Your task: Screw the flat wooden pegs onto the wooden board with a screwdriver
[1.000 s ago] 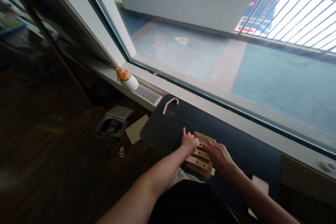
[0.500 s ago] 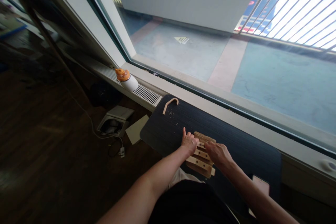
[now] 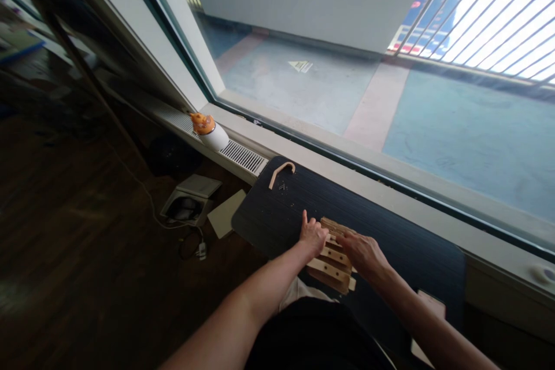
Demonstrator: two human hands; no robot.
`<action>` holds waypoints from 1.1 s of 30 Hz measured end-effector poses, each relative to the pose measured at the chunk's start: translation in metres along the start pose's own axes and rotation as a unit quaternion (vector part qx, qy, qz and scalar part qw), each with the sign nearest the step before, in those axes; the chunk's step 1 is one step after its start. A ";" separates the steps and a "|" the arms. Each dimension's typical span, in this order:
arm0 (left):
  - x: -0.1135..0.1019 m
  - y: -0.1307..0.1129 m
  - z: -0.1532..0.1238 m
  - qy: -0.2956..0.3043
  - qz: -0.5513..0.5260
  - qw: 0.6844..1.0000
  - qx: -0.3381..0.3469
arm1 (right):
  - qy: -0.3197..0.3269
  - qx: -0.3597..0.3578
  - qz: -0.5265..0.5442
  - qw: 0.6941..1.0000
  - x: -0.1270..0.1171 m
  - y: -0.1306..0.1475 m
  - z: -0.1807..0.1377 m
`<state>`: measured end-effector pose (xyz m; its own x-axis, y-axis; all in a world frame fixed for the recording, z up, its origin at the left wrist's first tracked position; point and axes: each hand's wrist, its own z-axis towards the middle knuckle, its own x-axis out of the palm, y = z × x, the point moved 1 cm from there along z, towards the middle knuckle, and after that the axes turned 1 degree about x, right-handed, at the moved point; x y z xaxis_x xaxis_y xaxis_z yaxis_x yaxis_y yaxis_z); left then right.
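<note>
Small light wooden slats (image 3: 332,270) with dark round holes lie in rows over brown pieces on the dark table, close to my body. At the left end of an upper slat, my left hand (image 3: 313,235) is closed on the wood, one finger sticking up. My right hand (image 3: 361,251) is over the right end of the same slat, fingers bent together and pointing left; whatever is between its fingertips is hidden. A rough brown piece (image 3: 336,225) lies just beyond both hands. Farther off on the table are a hooked wooden piece (image 3: 281,171) and several tiny metal bits (image 3: 282,187).
The dark table (image 3: 403,231) stands against a window sill (image 3: 333,170). A phone-like object (image 3: 431,303) lies near my right forearm. On the left, a white container with an orange top (image 3: 212,132) stands on a vent. An open box (image 3: 186,205) and a cable plug (image 3: 202,251) are on the floor.
My right hand has shifted slightly, its fingers and knuckles turned a little over the slat. My left hand and the wooden pieces look nearly the same.
</note>
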<state>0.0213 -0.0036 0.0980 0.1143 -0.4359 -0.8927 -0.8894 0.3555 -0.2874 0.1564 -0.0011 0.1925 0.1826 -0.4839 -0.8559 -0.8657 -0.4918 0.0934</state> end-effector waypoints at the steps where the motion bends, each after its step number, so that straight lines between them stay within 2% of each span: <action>1: -0.001 0.000 0.000 0.000 0.000 1.000 0.001 | -0.001 0.001 0.002 1.000 0.000 0.000 0.000; 13: -0.004 0.000 0.002 0.005 -0.001 1.000 0.003 | -0.001 0.018 0.003 1.000 0.010 -0.001 0.005; 33: 0.003 0.001 0.002 -0.007 0.011 1.000 0.000 | 0.005 0.016 0.000 1.000 0.002 -0.001 0.000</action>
<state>0.0216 -0.0029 0.0947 0.1010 -0.4173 -0.9032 -0.8921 0.3638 -0.2679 0.1576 -0.0015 0.1903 0.1878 -0.4907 -0.8509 -0.8801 -0.4686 0.0760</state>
